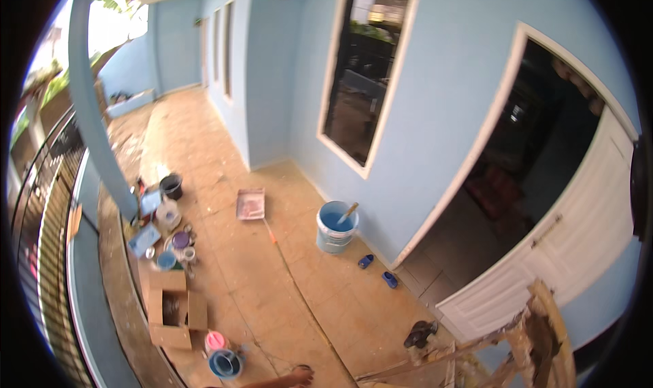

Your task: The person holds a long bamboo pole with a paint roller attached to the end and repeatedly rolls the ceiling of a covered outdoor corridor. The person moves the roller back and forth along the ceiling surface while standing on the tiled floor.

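With the left hand (299,376), I cannot tell if the fingers are spread or pinching; to its right, the long pole (300,291) runs to the tray (251,205), between the floor's (235,265) side edges.

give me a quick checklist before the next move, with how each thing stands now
1. Paint tray on the floor: ok.
2. Long pole reaching to the tray: ok.
3. White bucket upright: ok.
4. Way beside the doorway clear: not ok, two blue shoes lie there.
5. Left hand grip: cannot tell, too small at the lower edge.
6. Right hand position: cannot tell, out of view.
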The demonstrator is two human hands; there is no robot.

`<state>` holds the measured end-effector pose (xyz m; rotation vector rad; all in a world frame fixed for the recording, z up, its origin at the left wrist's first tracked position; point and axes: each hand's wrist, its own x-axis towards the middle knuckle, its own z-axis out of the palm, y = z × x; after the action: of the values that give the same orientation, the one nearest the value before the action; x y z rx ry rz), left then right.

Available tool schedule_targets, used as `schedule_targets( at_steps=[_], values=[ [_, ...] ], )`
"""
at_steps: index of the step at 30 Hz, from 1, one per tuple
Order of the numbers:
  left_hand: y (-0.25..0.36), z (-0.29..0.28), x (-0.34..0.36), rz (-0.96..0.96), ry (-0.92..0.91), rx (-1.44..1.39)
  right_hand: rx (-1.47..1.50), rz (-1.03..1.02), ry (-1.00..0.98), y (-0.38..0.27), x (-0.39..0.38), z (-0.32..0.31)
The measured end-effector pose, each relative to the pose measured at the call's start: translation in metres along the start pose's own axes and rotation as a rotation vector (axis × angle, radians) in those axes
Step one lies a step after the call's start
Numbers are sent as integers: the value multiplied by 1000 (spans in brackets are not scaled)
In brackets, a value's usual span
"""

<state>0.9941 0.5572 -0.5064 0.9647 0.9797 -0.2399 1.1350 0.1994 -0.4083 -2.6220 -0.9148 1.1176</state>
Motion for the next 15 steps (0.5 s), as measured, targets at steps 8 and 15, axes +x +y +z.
schedule_targets(
  at_steps=[8, 15],
  values=[
    [50, 41, 31, -129, -117, -275, 227, 240, -84, -41, -19, 27],
    [41, 36, 39, -128, 119, -664, 227, -136, 196, 61, -123, 82]
  ],
)
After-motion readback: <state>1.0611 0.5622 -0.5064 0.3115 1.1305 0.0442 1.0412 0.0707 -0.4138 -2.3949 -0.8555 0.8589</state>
